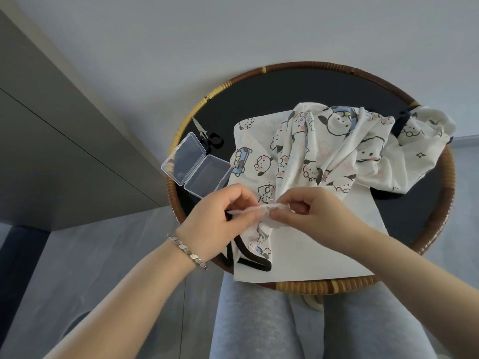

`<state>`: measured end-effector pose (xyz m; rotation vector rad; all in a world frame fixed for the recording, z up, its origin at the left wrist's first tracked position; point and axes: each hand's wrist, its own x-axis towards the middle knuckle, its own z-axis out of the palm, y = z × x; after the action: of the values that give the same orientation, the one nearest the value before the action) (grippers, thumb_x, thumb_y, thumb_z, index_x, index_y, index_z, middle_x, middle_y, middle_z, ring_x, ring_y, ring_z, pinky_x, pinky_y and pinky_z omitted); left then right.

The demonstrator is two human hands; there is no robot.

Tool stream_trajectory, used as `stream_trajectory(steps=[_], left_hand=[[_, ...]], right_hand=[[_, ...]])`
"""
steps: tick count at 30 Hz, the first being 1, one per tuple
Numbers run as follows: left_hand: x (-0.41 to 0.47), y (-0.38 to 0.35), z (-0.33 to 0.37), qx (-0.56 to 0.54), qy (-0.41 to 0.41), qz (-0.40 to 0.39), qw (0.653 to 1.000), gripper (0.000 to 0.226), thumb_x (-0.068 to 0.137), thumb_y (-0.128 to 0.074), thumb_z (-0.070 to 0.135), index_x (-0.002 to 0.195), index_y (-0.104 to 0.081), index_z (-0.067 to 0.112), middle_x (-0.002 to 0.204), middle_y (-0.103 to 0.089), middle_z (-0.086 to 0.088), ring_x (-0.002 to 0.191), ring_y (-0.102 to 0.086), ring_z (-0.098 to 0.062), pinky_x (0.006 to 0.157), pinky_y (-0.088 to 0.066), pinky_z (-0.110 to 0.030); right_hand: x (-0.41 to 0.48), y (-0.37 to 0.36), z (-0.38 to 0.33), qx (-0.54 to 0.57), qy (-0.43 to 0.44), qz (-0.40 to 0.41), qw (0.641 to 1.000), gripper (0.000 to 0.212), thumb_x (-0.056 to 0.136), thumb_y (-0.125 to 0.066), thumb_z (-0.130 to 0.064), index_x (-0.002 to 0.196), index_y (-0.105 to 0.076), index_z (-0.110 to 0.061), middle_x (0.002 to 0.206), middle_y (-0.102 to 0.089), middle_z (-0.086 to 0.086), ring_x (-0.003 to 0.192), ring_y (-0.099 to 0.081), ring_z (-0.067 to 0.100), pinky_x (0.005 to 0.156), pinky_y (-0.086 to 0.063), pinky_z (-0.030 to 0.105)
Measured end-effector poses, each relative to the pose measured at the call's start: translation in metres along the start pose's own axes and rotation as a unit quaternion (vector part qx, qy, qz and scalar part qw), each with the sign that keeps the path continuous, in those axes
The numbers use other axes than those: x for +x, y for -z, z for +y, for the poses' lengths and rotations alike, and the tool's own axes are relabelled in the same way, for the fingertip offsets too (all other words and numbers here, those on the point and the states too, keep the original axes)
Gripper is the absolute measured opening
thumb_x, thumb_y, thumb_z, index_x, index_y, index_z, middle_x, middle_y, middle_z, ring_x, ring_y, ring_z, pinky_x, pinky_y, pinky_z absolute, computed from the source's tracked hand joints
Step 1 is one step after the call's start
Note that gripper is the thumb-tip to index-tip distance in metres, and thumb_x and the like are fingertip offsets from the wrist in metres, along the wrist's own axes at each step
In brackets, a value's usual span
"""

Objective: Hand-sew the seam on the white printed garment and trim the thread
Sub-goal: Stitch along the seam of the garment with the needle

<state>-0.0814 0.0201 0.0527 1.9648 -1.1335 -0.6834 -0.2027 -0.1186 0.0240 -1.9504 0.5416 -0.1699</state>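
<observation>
The white garment (324, 151), printed with cartoon dogs and edged in black trim, lies bunched on a round black table (272, 94). Its near edge is lifted off the table. My left hand (215, 221), with a silver bracelet on the wrist, pinches the folded seam from the left. My right hand (311, 211) pinches the same seam from the right, fingers curled, with a thin needle tip showing just above its fingertips. The thread is too fine to make out. Small black-handled scissors (207, 136) lie at the table's left edge.
An open clear plastic case (195, 165) sits left of the garment, beside the scissors. A white sheet (324, 244) lies under the cloth. The table has a woven rattan rim (324, 285). My grey-trousered legs are below it. A grey cabinet stands at the left.
</observation>
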Motion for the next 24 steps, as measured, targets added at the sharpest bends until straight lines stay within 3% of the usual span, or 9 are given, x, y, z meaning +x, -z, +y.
stream_trajectory(steps=[3, 7, 9, 12, 14, 18, 24], left_hand=[[0.000, 0.012, 0.001, 0.166, -0.001, -0.025, 0.986, 0.022, 0.076, -0.067, 0.015, 0.076, -0.056, 0.033, 0.075, -0.060, 0.015, 0.073, -0.056, -0.001, 0.064, -0.043, -0.009], [0.002, 0.017, -0.004, 0.260, -0.003, 0.062, 0.964, 0.016, 0.073, -0.065, 0.008, 0.077, -0.059, 0.022, 0.074, -0.053, 0.011, 0.069, -0.049, -0.003, 0.061, -0.039, -0.014], [0.001, 0.011, -0.009, 0.225, -0.018, 0.076, 0.971, 0.018, 0.076, -0.063, 0.005, 0.080, -0.058, 0.022, 0.078, -0.056, 0.011, 0.074, -0.051, -0.004, 0.065, -0.040, -0.012], [-0.004, -0.002, -0.013, 0.111, -0.020, 0.078, 0.991, 0.043, 0.079, -0.060, 0.006, 0.096, -0.046, 0.042, 0.093, -0.055, 0.019, 0.087, -0.054, 0.007, 0.076, -0.039, -0.003], [-0.004, -0.005, -0.015, 0.078, -0.048, 0.097, 0.991, 0.047, 0.079, -0.061, 0.009, 0.100, -0.041, 0.046, 0.099, -0.054, 0.021, 0.092, -0.052, 0.011, 0.082, -0.038, -0.003], [-0.002, -0.005, -0.022, 0.094, -0.141, 0.115, 0.979, 0.024, 0.076, -0.062, 0.020, 0.096, -0.055, 0.031, 0.099, -0.056, 0.017, 0.099, -0.049, 0.009, 0.089, -0.035, -0.007], [0.000, 0.000, -0.023, 0.116, -0.189, 0.137, 0.965, 0.011, 0.078, -0.065, 0.022, 0.087, -0.059, 0.025, 0.102, -0.060, 0.004, 0.094, -0.055, -0.002, 0.085, -0.042, -0.012]], right_hand=[[0.000, 0.006, -0.002, -0.022, 0.007, 0.033, 0.999, 0.021, 0.074, -0.072, -0.031, 0.060, -0.056, -0.032, 0.045, -0.028, -0.008, 0.046, -0.030, 0.007, 0.047, -0.025, 0.017], [-0.002, 0.006, -0.004, -0.052, 0.005, 0.034, 0.998, 0.025, 0.073, -0.072, -0.034, 0.059, -0.052, -0.033, 0.047, -0.029, -0.008, 0.047, -0.034, 0.006, 0.049, -0.028, 0.018], [-0.002, 0.006, -0.004, -0.052, -0.001, 0.043, 0.998, 0.027, 0.075, -0.072, -0.033, 0.057, -0.051, -0.033, 0.041, -0.030, -0.007, 0.045, -0.034, 0.006, 0.048, -0.028, 0.018], [-0.002, 0.005, -0.004, -0.035, -0.017, 0.039, 0.998, 0.028, 0.075, -0.071, -0.033, 0.054, -0.052, -0.029, 0.038, -0.032, -0.008, 0.043, -0.031, 0.008, 0.046, -0.026, 0.018], [-0.002, 0.005, -0.004, -0.022, -0.025, 0.033, 0.999, 0.029, 0.075, -0.071, -0.033, 0.053, -0.052, -0.028, 0.039, -0.029, -0.008, 0.043, -0.029, 0.008, 0.045, -0.023, 0.018], [-0.001, 0.007, -0.004, 0.011, -0.041, 0.014, 0.999, 0.028, 0.075, -0.072, -0.032, 0.054, -0.055, -0.024, 0.040, -0.024, -0.008, 0.041, -0.025, 0.008, 0.043, -0.021, 0.016], [0.002, 0.010, -0.003, 0.028, -0.046, -0.003, 0.999, 0.026, 0.074, -0.072, -0.033, 0.061, -0.059, -0.014, 0.047, -0.026, -0.006, 0.044, -0.026, 0.007, 0.044, -0.026, 0.011]])
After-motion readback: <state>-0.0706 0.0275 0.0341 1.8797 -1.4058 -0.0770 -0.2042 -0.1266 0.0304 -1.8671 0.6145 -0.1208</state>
